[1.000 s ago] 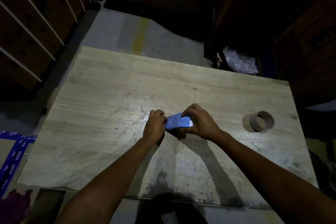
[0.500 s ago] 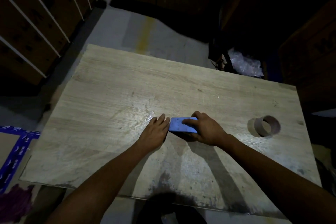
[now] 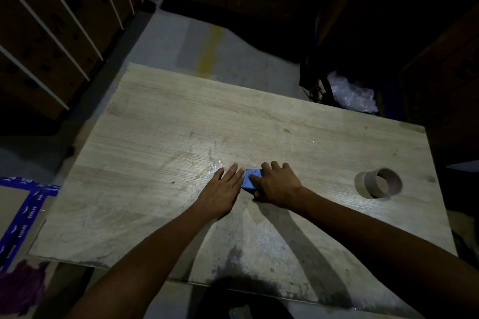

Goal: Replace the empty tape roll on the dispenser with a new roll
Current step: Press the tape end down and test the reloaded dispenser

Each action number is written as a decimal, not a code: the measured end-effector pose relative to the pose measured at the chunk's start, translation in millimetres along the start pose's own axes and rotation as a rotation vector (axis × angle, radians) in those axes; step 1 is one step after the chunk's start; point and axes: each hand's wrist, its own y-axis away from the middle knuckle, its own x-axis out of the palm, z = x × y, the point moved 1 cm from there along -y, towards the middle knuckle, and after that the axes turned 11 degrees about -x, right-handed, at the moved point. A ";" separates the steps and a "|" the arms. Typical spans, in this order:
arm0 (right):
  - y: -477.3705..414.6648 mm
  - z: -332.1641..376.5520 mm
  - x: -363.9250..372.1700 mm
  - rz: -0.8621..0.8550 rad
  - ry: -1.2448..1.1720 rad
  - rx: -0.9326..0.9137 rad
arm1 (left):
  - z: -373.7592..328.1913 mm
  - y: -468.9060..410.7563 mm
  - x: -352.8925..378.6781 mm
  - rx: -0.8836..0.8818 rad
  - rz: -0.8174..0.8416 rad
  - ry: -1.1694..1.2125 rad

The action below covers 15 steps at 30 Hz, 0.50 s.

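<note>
A small blue tape dispenser point(image 3: 249, 181) lies on the wooden table point(image 3: 160, 137) near its middle. My right hand point(image 3: 276, 184) covers the dispenser's right part and grips it from above. My left hand point(image 3: 223, 189) rests flat on the table just left of the dispenser, fingers stretched out and apart, their tips beside its left end. A shiny strip of clear tape point(image 3: 215, 165) lies on the table beyond my left fingers. An empty brown cardboard tape core point(image 3: 381, 183) stands on the table far to the right, apart from both hands.
Crumpled clear plastic point(image 3: 352, 93) lies in a dark bin beyond the table's far right edge. Cardboard with blue printed tape point(image 3: 23, 215) lies on the floor at the left. Stacked cartons stand along the left wall. The room is dim.
My left hand has opened from a fist and laid itself flat on the table. The dispenser has been lowered onto the table under my right hand.
</note>
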 end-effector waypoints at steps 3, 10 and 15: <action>-6.8 0.1 -6.9 0.038 0.012 -0.018 | 1.2 0.4 -4.1 0.003 -0.005 0.000; -33.4 12.2 -58.4 0.208 0.064 0.019 | 0.0 -2.0 -7.1 0.052 0.053 -0.043; -53.1 35.6 -85.7 0.384 0.218 0.009 | 1.6 -1.6 -11.5 0.081 0.005 0.077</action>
